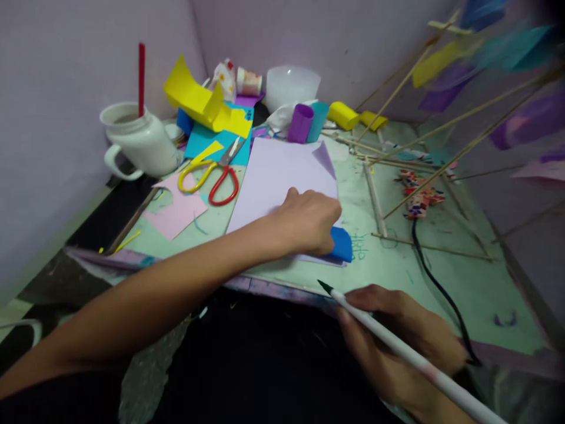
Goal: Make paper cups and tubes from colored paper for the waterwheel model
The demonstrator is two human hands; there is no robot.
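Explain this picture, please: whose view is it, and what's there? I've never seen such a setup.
No machine here: these are a person's two bare hands, seen by a camera worn on that person's head. The left hand lies over a pale lilac paper sheet, touching a curled blue paper piece. The right hand holds a slim white brush-like tool with a dark pointed tip. The pale green tabletop also bears metal scissors with yellow and red handles, a white mug holding a red stick, a purple paper tube and a frame of thin wooden sticks.
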